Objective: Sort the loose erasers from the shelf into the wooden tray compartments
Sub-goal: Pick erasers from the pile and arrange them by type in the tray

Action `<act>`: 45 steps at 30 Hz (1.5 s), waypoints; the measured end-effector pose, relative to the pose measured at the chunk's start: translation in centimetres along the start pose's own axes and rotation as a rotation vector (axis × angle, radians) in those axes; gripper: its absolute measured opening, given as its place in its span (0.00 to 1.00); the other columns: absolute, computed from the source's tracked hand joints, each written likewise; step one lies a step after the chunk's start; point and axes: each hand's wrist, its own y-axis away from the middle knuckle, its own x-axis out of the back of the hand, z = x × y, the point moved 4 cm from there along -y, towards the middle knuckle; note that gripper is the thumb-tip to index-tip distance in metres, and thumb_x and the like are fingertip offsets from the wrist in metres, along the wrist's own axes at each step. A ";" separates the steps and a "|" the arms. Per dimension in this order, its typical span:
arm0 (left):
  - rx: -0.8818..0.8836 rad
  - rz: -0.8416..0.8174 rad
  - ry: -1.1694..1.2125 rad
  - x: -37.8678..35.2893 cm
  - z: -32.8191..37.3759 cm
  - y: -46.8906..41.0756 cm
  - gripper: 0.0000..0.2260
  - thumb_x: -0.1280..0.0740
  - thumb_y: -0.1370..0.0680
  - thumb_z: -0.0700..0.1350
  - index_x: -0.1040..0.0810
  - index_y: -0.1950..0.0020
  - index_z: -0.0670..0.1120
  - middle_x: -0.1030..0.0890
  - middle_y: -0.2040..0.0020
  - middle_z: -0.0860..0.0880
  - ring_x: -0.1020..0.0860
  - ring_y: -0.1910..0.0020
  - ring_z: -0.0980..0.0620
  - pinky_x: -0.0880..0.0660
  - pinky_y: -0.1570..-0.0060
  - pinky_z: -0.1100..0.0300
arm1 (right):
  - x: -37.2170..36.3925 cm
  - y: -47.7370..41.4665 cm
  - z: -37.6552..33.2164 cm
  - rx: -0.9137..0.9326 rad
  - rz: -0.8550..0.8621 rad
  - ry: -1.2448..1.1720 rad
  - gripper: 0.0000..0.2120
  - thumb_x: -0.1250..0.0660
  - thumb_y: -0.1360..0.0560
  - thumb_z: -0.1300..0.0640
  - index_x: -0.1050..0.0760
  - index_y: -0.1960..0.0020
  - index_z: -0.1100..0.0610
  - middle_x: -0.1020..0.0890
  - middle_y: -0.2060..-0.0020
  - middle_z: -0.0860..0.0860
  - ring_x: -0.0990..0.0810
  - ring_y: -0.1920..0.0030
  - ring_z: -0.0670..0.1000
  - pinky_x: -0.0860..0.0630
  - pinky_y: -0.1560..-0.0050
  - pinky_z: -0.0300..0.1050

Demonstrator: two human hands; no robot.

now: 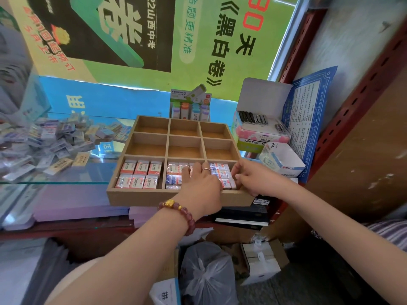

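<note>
A wooden tray (141,197) with nine compartments stands on stacked books at the shelf's front. Its near row holds wrapped erasers: red-labelled ones (138,175) at the left, mixed ones (175,175) in the middle, blue-labelled ones (222,172) at the right. The six compartments behind are empty. My left hand (201,186) lies over the middle and right near compartments, its fingers touching the erasers. My right hand (248,177) is at the tray's near right corner, fingers curled at the erasers there. A heap of loose erasers (55,142) lies on the glass shelf (66,175) to the left.
A display box of correction tapes (190,106) stands behind the tray. Open white boxes (259,119) and a small carton (282,161) crowd the right side beside a red metal upright (343,119). Below are a plastic bag (207,271) and cartons on the floor.
</note>
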 end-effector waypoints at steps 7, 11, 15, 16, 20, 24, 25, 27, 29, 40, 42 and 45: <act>0.040 0.115 0.097 0.9 0.1 0.4 0.15 0.41 0.22 0.50 0.22 0.39 0.48 0.28 0.38 0.45 0.36 0.36 0.46 0.37 0.36 0.48 | 0.2 0.6 -0.2 0.043 -0.056 -0.078 0.07 0.33 0.24 0.58 0.31 0.54 0.51 0.21 0.66 0.48 0.30 0.80 0.39 0.32 0.73 0.37; 0.061 0.130 0.171 1.3 -0.5 0.7 0.14 0.41 0.22 0.49 0.21 0.41 0.48 0.26 0.40 0.46 0.34 0.37 0.47 0.32 0.37 0.50 | 0.3 0.8 -0.3 0.022 -0.081 -0.127 0.08 0.31 0.25 0.57 0.30 0.52 0.53 0.22 0.74 0.46 0.30 0.80 0.42 0.32 0.73 0.37; 0.021 0.053 0.133 0.8 -0.7 1.3 0.14 0.42 0.21 0.50 0.23 0.39 0.51 0.30 0.36 0.44 0.38 0.34 0.44 0.37 0.35 0.48 | 0.2 0.8 -0.2 0.022 -0.077 -0.130 0.10 0.29 0.26 0.58 0.30 0.51 0.54 0.19 0.68 0.49 0.30 0.80 0.41 0.31 0.74 0.36; 0.019 0.053 0.137 0.8 -0.7 1.4 0.14 0.42 0.21 0.50 0.23 0.39 0.51 0.30 0.36 0.43 0.39 0.34 0.44 0.38 0.34 0.48 | 0.1 0.7 -0.1 0.024 -0.063 -0.126 0.10 0.29 0.26 0.58 0.30 0.52 0.53 0.19 0.67 0.49 0.29 0.80 0.40 0.31 0.74 0.36; 0.024 0.105 0.183 1.2 -0.9 1.5 0.14 0.42 0.21 0.48 0.22 0.39 0.52 0.28 0.38 0.45 0.37 0.35 0.45 0.36 0.35 0.49 | 0.1 0.7 0.0 0.048 0.005 -0.102 0.09 0.28 0.28 0.57 0.28 0.54 0.53 0.18 0.65 0.50 0.28 0.80 0.39 0.30 0.74 0.36; 0.037 0.163 0.298 2.0 -1.6 1.7 0.12 0.40 0.21 0.46 0.20 0.42 0.52 0.26 0.41 0.48 0.32 0.37 0.48 0.32 0.37 0.50 | 0.2 1.1 -0.2 0.045 0.006 -0.080 0.06 0.28 0.27 0.56 0.26 0.56 0.54 0.19 0.69 0.48 0.27 0.78 0.39 0.29 0.73 0.35; 0.041 0.185 0.319 2.3 -1.8 1.8 0.12 0.40 0.21 0.46 0.20 0.42 0.52 0.25 0.41 0.48 0.31 0.39 0.49 0.30 0.38 0.50 | 0.5 1.3 -0.3 0.042 0.018 -0.040 0.06 0.29 0.27 0.54 0.25 0.56 0.54 0.19 0.69 0.47 0.26 0.77 0.40 0.28 0.71 0.36; 0.053 0.235 0.337 3.1 -2.2 2.1 0.12 0.40 0.22 0.45 0.20 0.43 0.53 0.25 0.42 0.49 0.28 0.42 0.51 0.28 0.40 0.52 | 1.6 1.4 -0.8 0.043 0.089 0.047 0.07 0.31 0.25 0.50 0.24 0.56 0.53 0.17 0.66 0.46 0.25 0.75 0.41 0.25 0.66 0.39; 0.065 0.304 0.336 4.2 -2.9 2.7 0.11 0.39 0.22 0.45 0.21 0.44 0.53 0.25 0.43 0.51 0.28 0.45 0.52 0.27 0.43 0.55 | 3.1 1.5 -2.0 0.072 0.153 0.006 0.07 0.34 0.24 0.50 0.25 0.57 0.52 0.16 0.65 0.46 0.26 0.76 0.41 0.24 0.66 0.41; 0.310 0.575 0.301 7.9 -10.3 6.7 0.07 0.42 0.22 0.44 0.25 0.55 0.50 0.24 0.53 0.49 0.24 0.51 0.48 0.30 0.56 0.56 | 1.7 -2.5 -15.7 0.521 0.269 -0.479 0.08 0.35 0.23 0.60 0.25 0.60 0.55 0.18 0.74 0.49 0.29 0.77 0.47 0.30 0.74 0.35; 0.397 0.498 0.221 6.7 -11.9 6.9 0.06 0.42 0.22 0.44 0.26 0.53 0.49 0.23 0.52 0.47 0.24 0.48 0.46 0.33 0.57 0.57 | -0.5 -5.1 -18.0 0.527 0.233 -0.492 0.09 0.36 0.23 0.61 0.25 0.61 0.54 0.19 0.75 0.48 0.27 0.76 0.46 0.27 0.71 0.37; 0.503 0.400 0.244 5.0 -15.1 7.5 0.09 0.41 0.22 0.44 0.25 0.47 0.44 0.22 0.48 0.45 0.23 0.47 0.44 0.32 0.56 0.56 | -4.5 -9.4 -20.8 0.504 0.194 -0.422 0.07 0.35 0.24 0.62 0.25 0.61 0.56 0.18 0.69 0.50 0.22 0.69 0.43 0.25 0.59 0.39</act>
